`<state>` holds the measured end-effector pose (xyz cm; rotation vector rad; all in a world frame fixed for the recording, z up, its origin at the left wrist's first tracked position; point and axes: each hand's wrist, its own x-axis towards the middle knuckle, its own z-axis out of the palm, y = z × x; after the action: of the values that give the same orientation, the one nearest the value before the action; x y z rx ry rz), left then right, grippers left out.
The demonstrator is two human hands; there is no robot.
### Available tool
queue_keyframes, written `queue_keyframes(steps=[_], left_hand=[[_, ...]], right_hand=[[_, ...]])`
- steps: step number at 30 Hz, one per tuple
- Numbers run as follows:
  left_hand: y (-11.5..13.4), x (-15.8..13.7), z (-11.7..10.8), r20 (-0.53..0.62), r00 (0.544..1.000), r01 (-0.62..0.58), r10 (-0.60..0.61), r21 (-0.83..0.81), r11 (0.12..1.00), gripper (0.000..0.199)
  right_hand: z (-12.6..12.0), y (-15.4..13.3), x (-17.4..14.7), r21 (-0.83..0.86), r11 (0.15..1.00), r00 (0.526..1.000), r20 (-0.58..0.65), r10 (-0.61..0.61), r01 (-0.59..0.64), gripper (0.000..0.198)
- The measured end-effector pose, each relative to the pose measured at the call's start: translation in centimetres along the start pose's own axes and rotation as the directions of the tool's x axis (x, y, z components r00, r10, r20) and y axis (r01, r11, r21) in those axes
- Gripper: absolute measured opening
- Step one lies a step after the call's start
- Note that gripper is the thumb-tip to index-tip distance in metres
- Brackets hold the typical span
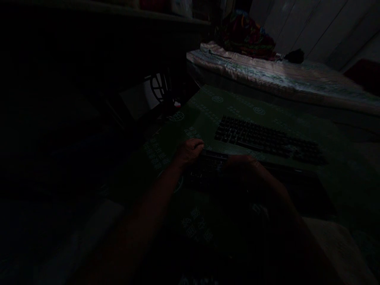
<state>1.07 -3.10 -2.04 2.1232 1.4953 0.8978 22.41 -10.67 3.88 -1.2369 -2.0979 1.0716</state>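
Note:
The picture is very dark. A black keyboard body (299, 186) lies on a green printed board (204, 105), and small pale marks show on its left part. My left hand (190, 151) grips the far left corner of this body, thumb and fingers closed on its edge. Over the left half of the same body is my right hand (242, 164), its fingers curled downward. Shadow hides those fingertips and anything between them. Beyond both hands, black keycaps (267, 138) sit in keyboard-like rows on the board, apart from the hands.
A bed with a pale striped sheet (255, 71) stands behind the board, with a bundle of colourful cloth (249, 37) on it. To the left rises a dark table (118, 19), with a round fan-like grille (160, 87) beneath. Light cloth (335, 241) lies at lower right.

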Motion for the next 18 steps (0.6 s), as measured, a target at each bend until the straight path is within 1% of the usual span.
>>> queue_keyframes(steps=[5, 9, 11, 13, 16, 18], left_hand=[[-0.1, -0.1, 0.1, -0.013, 1.000, -0.006, 0.006, -0.010, 1.000, 0.026], [-0.1, 0.0, 0.1, -0.009, 1.000, -0.001, 0.001, -0.011, 1.000, 0.025], [-0.1, 0.0, 0.1, -0.011, 1.000, -0.003, 0.003, -0.015, 1.000, 0.025], [-0.1, 0.0, 0.1, -0.014, 1.000, -0.004, 0.004, -0.021, 1.000, 0.025], [-0.3, -0.1, 0.3, -0.027, 1.000, -0.011, 0.010, -0.032, 0.999, 0.025], [-0.4, -0.1, 0.3, -0.028, 0.999, -0.018, 0.017, -0.042, 0.999, 0.025]], right_hand=[[-0.8, 0.2, 0.0, 0.023, 0.997, 0.990, -0.126, 0.069, -0.067, 0.012], [-0.3, -0.1, 0.4, 0.032, 0.996, 0.982, -0.170, 0.088, -0.083, 0.010], [0.3, -0.1, 0.6, 0.040, 0.996, 0.983, -0.167, 0.080, -0.074, 0.011], [0.8, 0.0, 0.7, 0.049, 0.995, 0.986, -0.134, 0.096, -0.090, 0.013], [0.8, 0.1, 0.6, 0.081, 0.984, 0.984, -0.066, 0.165, -0.159, 0.013], [0.6, 0.2, 0.5, 0.098, 0.983, 0.983, -0.074, 0.165, -0.158, 0.013]])
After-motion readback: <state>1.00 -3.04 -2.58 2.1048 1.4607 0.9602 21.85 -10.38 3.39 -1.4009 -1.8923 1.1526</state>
